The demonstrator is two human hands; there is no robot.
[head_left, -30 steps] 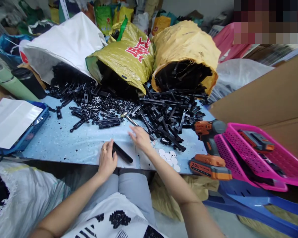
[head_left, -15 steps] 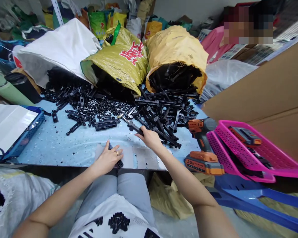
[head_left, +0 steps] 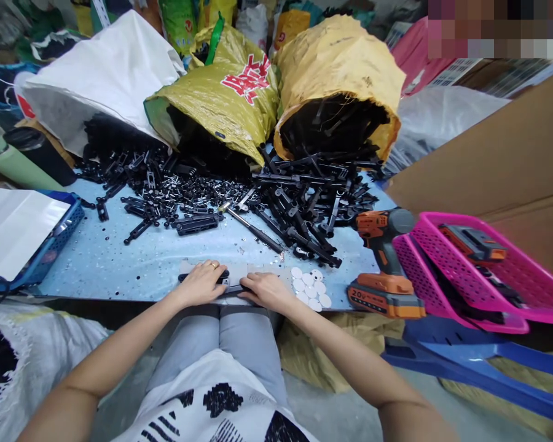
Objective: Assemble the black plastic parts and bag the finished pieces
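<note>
My left hand [head_left: 203, 283] and my right hand [head_left: 266, 288] lie side by side at the near edge of the light blue table [head_left: 120, 264]. Both press down on a long black plastic piece [head_left: 228, 283] lying crosswise between them; a small pale part shows at its middle. The left hand wears a ring, and its fingers curl over the piece's left end. My right hand's fingers cover the right end. A pile of black plastic parts [head_left: 267, 202] spreads across the table beyond my hands. Several white discs [head_left: 309, 287] lie just right of my right hand.
An orange cordless drill [head_left: 384, 264] lies on the table's right end beside pink baskets [head_left: 465, 270]. A white sack [head_left: 105, 73] and two yellow sacks [head_left: 230, 98] spill black parts at the back. A blue tray [head_left: 50, 245] with a white sheet sits left. A screwdriver-like tool [head_left: 251, 226] lies mid-table.
My right hand came back from the parts pile to the table's near edge. Both hands now hold the black piece together, turned crosswise; the left hand has shifted slightly right.
</note>
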